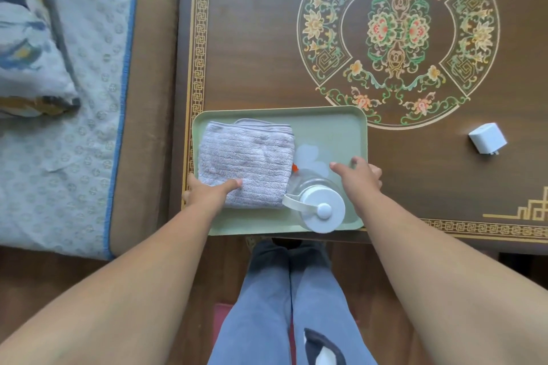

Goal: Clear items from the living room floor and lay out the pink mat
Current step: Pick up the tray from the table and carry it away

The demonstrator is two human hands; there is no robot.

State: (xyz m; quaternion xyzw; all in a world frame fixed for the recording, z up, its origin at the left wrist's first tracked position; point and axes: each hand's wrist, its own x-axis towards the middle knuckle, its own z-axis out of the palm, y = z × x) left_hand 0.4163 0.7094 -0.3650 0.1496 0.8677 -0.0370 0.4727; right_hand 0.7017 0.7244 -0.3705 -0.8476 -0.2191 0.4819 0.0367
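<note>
A pale green tray (332,124) sits on the near left corner of a dark wooden table (261,38). On the tray lie a folded lilac towel (246,157) and a clear jug with a white lid (318,210). My left hand (207,191) grips the tray's left rim, thumb on the towel. My right hand (360,176) grips the right rim, thumb inside the tray. A strip of the pink mat (221,312) shows on the floor beside my legs.
A white charger plug (487,138) lies on the table to the right. A sofa with a patterned cover (80,98) and a cushion (26,38) stands to the left. My legs in blue trousers (290,305) stand at the table's near edge.
</note>
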